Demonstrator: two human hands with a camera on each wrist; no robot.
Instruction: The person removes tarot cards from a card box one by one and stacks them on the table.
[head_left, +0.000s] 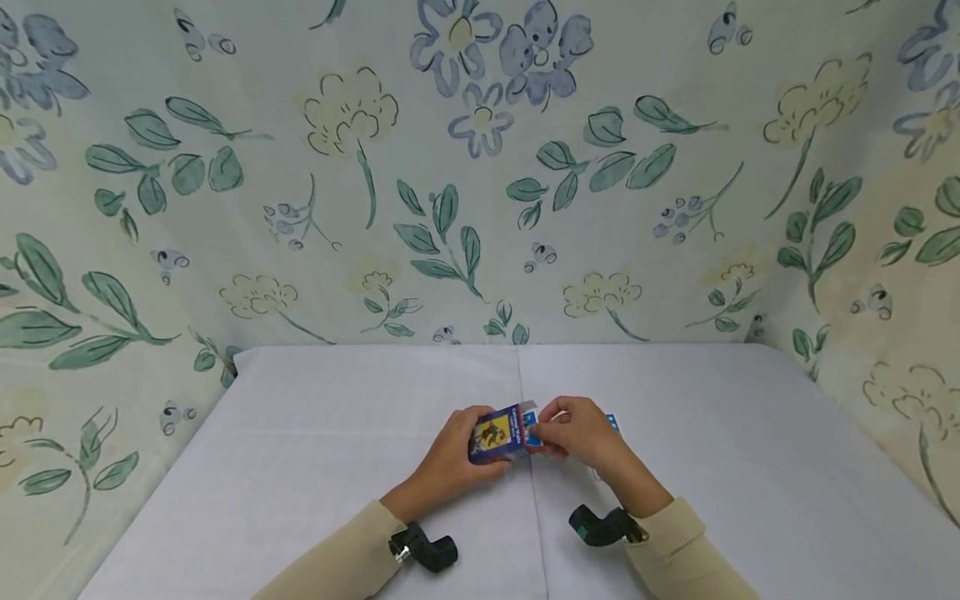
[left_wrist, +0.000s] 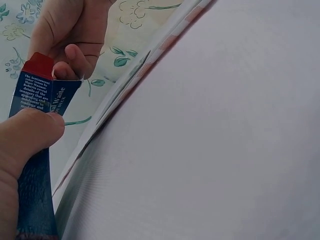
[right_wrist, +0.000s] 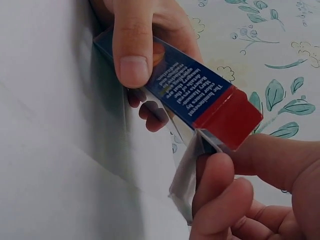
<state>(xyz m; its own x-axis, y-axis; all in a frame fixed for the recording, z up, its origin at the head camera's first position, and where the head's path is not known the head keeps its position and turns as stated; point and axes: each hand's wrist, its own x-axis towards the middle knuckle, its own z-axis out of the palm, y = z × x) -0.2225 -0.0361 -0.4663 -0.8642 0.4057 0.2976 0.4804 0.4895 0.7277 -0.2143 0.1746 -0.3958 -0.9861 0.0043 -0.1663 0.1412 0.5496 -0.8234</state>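
Note:
My left hand [head_left: 453, 454] grips a dark blue card box [head_left: 493, 435] with a yellow picture panel, its thumb [left_wrist: 42, 125] along the printed narrow side. The box's end faces right, with a red flap [right_wrist: 232, 120] and a pale flap [right_wrist: 185, 175] folded out. At that end, my right hand [head_left: 581, 429] pinches a blue-patterned card [head_left: 532, 427] at the box's mouth, with thumb and curled fingers. How far the card reaches into the box is hidden.
Another blue-and-white piece [head_left: 613, 422] shows partly behind the right hand. A white cloth with a centre crease covers the table [head_left: 337, 400]. Floral fabric [head_left: 480, 208] hangs behind and at both sides. Black wrist mounts [head_left: 423, 548] sit on both forearms.

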